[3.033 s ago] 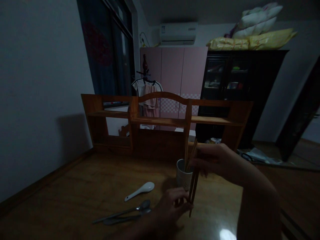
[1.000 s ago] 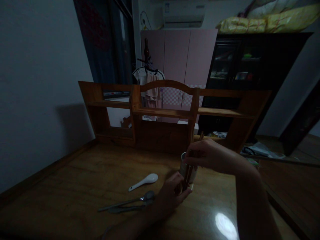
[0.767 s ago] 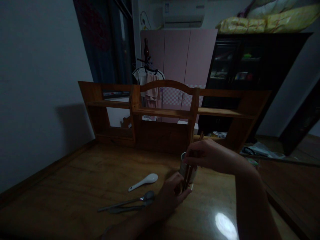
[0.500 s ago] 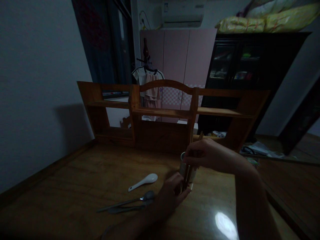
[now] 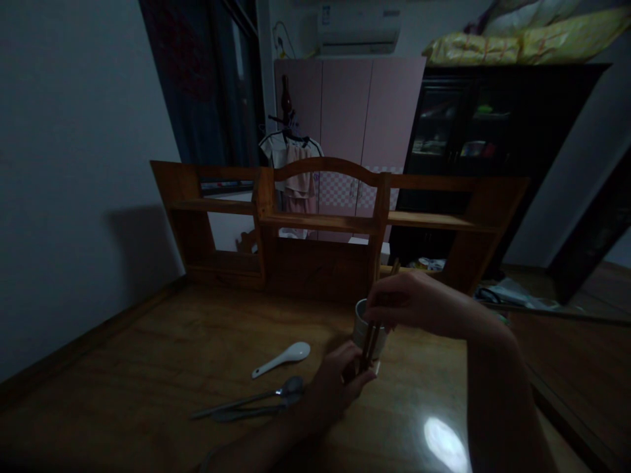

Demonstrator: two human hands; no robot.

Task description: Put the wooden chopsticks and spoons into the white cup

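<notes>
My right hand pinches a pair of wooden chopsticks near their upper part, holding them nearly upright with a slight tilt. Around their lower ends my left hand is closed. Just behind the chopsticks stands a pale cup, partly covered by the right hand. To the left of my hands a white soup spoon lies on the wooden table. Nearer to me, a metal spoon with a long handle rests beside another grey utensil; my left forearm hides part of it.
A wooden desk shelf runs along the table's back edge. At the left is a wall. The table's right edge drops off beyond my right arm. A bright light reflection shows on the tabletop at the front right.
The right hand has shifted very slightly to the right, and a little more of the cup's rim shows. Chopsticks and left hand stay nearly in place.
</notes>
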